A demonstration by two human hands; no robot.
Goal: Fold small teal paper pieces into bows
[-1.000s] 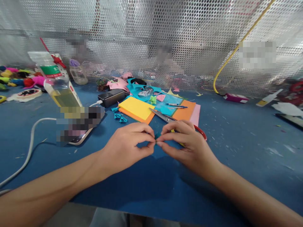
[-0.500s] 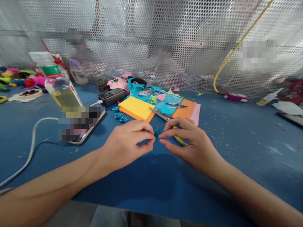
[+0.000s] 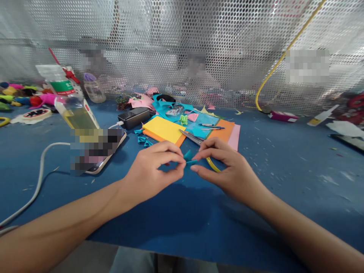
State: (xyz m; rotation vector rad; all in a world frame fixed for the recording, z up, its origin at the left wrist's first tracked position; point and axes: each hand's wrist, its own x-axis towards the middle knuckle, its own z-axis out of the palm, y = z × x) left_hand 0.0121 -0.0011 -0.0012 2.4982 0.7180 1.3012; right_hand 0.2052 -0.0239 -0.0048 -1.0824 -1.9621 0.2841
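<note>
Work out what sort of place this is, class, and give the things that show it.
Probably a craft bench in a workshop: scissors and a yellow sheet lie on the blue table, with a perforated metal screen behind.

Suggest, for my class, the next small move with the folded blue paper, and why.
Probably close the right grip gently on the right side of the folded blue paper: the left grip pinches its left side, while the right thumb and fingertips sit around the other, seemingly slightly apart.
</note>
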